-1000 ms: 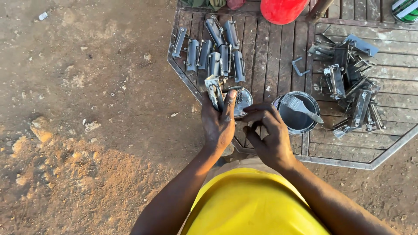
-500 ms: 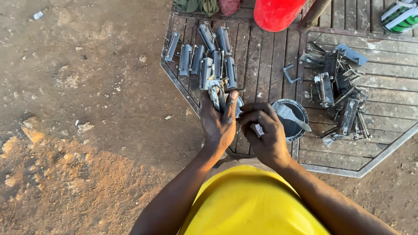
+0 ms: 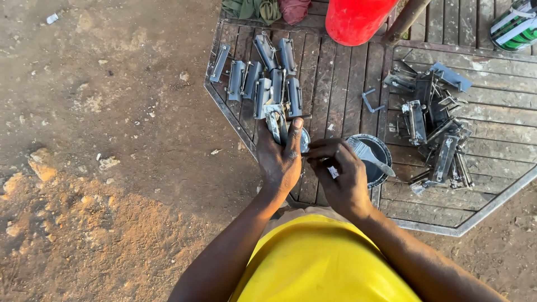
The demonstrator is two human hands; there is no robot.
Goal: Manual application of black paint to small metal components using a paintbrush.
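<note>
Metal bracket (image 3: 275, 120) sits pinched in our left hand (image 3: 281, 159) at the wooden table's (image 3: 341, 89) near edge; our right hand (image 3: 340, 176) closes on a paintbrush (image 3: 366, 154) over the paint tin (image 3: 376, 168). Beyond lie painted brackets (image 3: 263, 78), then a red bucket (image 3: 358, 19).

A red bucket (image 3: 358, 19) stood at the far edge of the octagonal wooden surface (image 3: 347, 72), with crumpled green and red cloths (image 3: 265, 8) beside it. A heap of unpainted metal brackets (image 3: 433, 126) lay well apart on the right side. A green-and-white can (image 3: 514, 25) sat in the far corner. Bare dirt ground (image 3: 100, 140) with scattered stones lay alongside.
</note>
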